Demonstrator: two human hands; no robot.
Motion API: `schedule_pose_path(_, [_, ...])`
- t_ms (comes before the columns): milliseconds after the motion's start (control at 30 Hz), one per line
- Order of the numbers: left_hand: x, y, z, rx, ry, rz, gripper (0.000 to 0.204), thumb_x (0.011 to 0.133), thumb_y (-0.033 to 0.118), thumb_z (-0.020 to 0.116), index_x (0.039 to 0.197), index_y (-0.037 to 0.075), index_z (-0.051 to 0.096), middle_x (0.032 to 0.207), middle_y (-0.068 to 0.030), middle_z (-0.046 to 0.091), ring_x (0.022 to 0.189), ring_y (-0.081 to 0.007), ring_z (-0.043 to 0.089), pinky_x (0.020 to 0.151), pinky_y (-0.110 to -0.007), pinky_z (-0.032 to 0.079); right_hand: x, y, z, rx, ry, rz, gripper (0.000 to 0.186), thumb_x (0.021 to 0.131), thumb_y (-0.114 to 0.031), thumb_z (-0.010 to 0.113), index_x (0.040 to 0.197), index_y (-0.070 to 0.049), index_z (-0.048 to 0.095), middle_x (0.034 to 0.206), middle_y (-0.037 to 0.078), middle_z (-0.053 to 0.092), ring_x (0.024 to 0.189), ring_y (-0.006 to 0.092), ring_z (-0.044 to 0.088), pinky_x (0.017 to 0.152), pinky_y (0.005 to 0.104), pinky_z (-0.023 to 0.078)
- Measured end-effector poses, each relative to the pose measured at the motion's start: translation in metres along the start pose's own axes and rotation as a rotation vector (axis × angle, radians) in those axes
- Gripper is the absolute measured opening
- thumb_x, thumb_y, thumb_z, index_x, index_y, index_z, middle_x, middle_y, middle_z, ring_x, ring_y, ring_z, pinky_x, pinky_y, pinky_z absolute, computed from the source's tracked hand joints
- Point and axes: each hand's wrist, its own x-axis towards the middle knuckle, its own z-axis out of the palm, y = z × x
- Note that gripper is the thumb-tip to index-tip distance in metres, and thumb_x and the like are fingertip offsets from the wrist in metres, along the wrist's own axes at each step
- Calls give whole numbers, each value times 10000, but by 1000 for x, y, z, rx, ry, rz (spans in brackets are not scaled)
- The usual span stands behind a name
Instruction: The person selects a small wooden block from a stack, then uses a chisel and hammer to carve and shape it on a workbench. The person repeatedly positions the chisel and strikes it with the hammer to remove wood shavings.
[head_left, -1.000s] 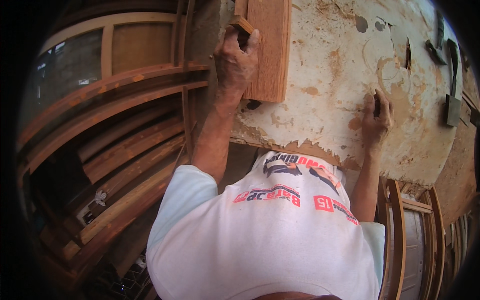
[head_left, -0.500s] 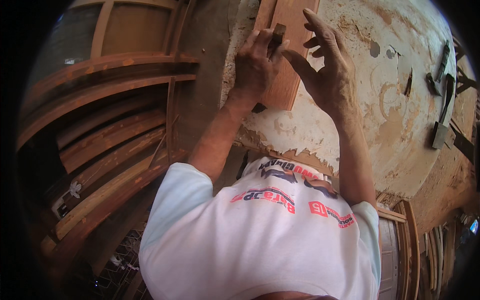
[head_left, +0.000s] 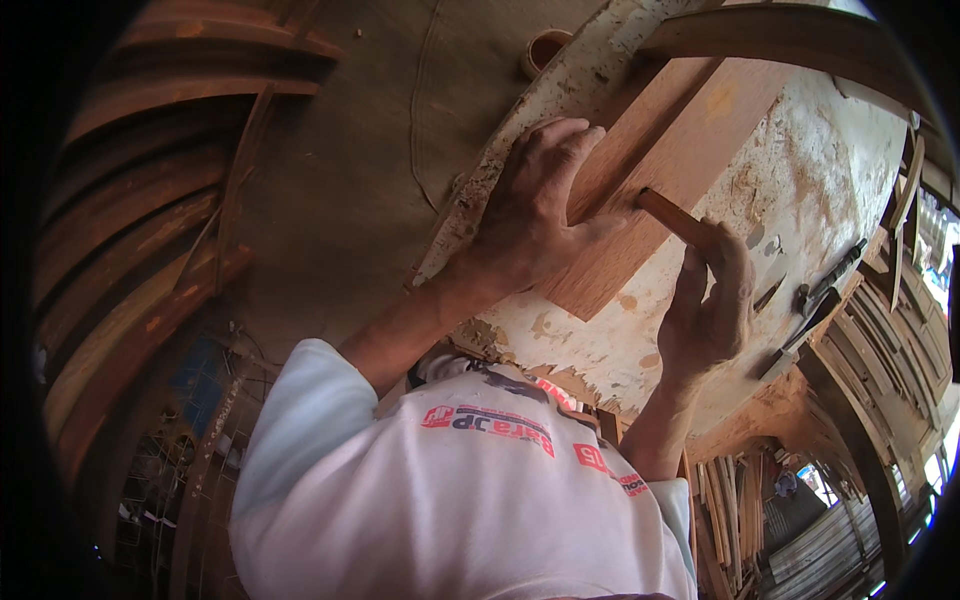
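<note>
A reddish-brown wooden board (head_left: pixel 690 150) with a lengthwise groove or step lies slanting across the worn workbench. My left hand (head_left: pixel 535 200) rests over its near left side; the thumb stretches onto the wood, well apart from the bent fingers. A short, narrow wooden stick (head_left: pixel 670 215) is pinched in my right hand (head_left: pixel 705 295), to the right of the board. The stick's dark far end is over the board's face, close to my left thumb; whether it touches the wood, I cannot tell.
The pale, stained workbench (head_left: pixel 610 350) has a ragged near edge. Dark-handled tools (head_left: pixel 815 310) lie along its right side. A curved wooden piece (head_left: pixel 790 35) crosses the board's far end. A round container (head_left: pixel 545 50) stands beyond the bench's left edge, and wooden frames (head_left: pixel 140 190) fill the left.
The small wooden stick has passed from my left hand to my right. My left hand has come down on the board. The view has turned, so the board now slants to the upper right.
</note>
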Motion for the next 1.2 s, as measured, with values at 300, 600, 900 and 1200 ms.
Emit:
schedule_pose_path(300, [8,-6,0,-43,-13,-22,752,808,272,900,1442,55,559,1434,-151,545,1328,-341,563,1110,-453,499,15,-1,11,-68,21,-22,453,888,102,765,1318,19,644,1181,170,746,1024,280,736,856,371,628])
schedule_pose_path(600, [19,4,6,101,1,234,365,794,167,901,1125,142,748,1414,-92,596,1378,-365,527,1089,-475,517,22,-4,6,-45,16,-112,419,871,78,792,1272,24,684,1152,175,756,1000,260,766,823,361,639])
schedule_pose_path(900, [29,-8,21,63,26,377,225,779,117,893,969,105,774,1167,-45,728,1285,-358,599,1079,-468,517,59,1,-26,238,-292,-104,290,982,-134,720,1265,-75,717,1093,112,755,923,258,756,815,369,600])
schedule_pose_path(1200, [31,-3,17,117,15,438,188,834,88,870,1005,77,792,1159,-98,735,1218,-327,662,1034,-453,538,68,3,-44,241,-315,-200,260,1011,-193,685,1212,-43,751,1020,118,741,872,284,736,765,398,592])
